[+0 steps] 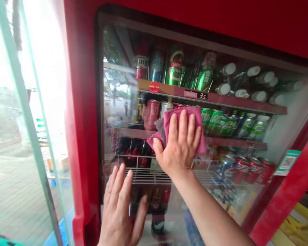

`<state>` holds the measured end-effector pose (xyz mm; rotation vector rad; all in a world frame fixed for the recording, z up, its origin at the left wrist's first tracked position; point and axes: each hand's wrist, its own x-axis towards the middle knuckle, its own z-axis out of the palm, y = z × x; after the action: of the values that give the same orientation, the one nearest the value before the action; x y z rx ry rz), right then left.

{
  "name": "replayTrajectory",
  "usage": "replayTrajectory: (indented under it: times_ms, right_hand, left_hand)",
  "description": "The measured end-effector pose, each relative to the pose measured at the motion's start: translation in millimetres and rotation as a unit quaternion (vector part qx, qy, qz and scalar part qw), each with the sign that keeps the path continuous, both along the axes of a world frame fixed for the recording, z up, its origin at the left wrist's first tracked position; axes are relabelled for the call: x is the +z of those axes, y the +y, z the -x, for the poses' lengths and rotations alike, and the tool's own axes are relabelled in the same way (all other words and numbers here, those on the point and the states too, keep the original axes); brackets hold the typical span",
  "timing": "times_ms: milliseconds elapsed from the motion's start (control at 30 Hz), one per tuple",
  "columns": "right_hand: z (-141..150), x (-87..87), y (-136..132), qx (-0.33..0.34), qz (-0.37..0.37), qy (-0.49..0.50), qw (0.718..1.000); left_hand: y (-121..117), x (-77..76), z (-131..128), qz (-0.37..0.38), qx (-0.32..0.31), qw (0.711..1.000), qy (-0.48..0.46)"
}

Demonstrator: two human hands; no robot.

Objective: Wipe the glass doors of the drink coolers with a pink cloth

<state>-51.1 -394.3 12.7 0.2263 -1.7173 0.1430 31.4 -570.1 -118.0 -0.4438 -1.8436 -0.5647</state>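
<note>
Fingers point(183, 123) of the right hand point(178, 152) lay flat and slightly spread over a pink cloth point(197, 115), which I saw against the glass point(118, 102) of a drinks cooler, with a greyish flap point(160, 125) at its left edge. Lower and to the left, the left hand point(123, 205) was wide, fingers up and thumb apart; from my end I could not tell whether it touched the glass. Behind, just past the cloth's right edge, I made out green cans point(215, 119), with a pinkish-red can point(152, 112) to the left. Below ran a white wire rack point(151, 177), red cans point(254, 169) and a blue can point(227, 167) near its right end. Higher up stood a green can lettered TSING point(176, 65), left of white bottle caps point(259, 96) in two rows. A red frame point(79, 102) bordered everything, and a QR-code sticker point(287, 162) sat at the right. Farthest left, my camera caught paved ground point(10, 191) in bright light.
</note>
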Motion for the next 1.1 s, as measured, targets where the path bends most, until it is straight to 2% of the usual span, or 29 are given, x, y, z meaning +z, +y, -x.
replayTrajectory:
  times_ms: [133, 233, 300, 400, 500, 567, 633, 767, 867, 933, 1000, 1067, 1100]
  right_hand:
    - [2, 17.4, -59, 0.076, -0.015, -0.02, 0.997]
    - [4, 24.5, -103, 0.123, -0.066, -0.065, 0.988]
    - [5, 17.0, -127, 0.132, -0.104, -0.089, 0.982]
    - [4, -16.2, -143, 0.12, -0.129, -0.065, 0.982]
    - [1, -63.0, -124, 0.109, -0.152, -0.003, 0.982]
    - [-2, -91.7, -94, 0.1, -0.162, 0.021, 0.981]
    - [-5, -114.1, -55, 0.077, -0.139, 0.028, 0.987]
    - [-11, -138.5, 28, -0.017, -0.021, 0.019, 0.999]
    - [-9, -144.0, 66, -0.07, 0.104, 0.017, 0.992]
    - [-7, -145.1, 67, -0.086, 0.193, 0.028, 0.977]
    - [-5, -147.4, 50, -0.094, 0.257, 0.043, 0.961]
    - [-5, -153.7, 20, -0.091, 0.273, 0.036, 0.957]
    - [-6, -158.8, 2, -0.082, 0.255, 0.023, 0.963]
  left_hand:
    - [-23, 2.6, -10, 0.011, 0.0, 1.0, 0.004]
    - [-40, 4.3, -17, 0.003, 0.003, 1.0, 0.01]
    - [-49, 4.9, -20, 0.001, 0.007, 1.0, 0.013]
    - [-56, 5.4, -23, -0.001, 0.009, 1.0, 0.018]
    - [-55, 4.8, -22, 0.005, -0.005, 1.0, 0.017]
    - [-51, 2.5, -21, 0.011, -0.017, 1.0, 0.015]
    - [-47, -2.5, -19, 0.014, -0.029, 0.999, 0.012]
    - [-38, -21.5, -17, 0.011, -0.051, 0.999, -0.009]
    - [-32, -38.1, -20, 0.005, -0.061, 0.998, -0.032]
    - [-29, -46.3, -23, 0.002, -0.066, 0.997, -0.041]
    - [-28, -51.1, -25, 0.003, -0.069, 0.996, -0.048]
    - [-29, -53.0, -25, 0.003, -0.068, 0.996, -0.055]
    - [-29, -53.3, -25, 0.004, -0.066, 0.996, -0.056]
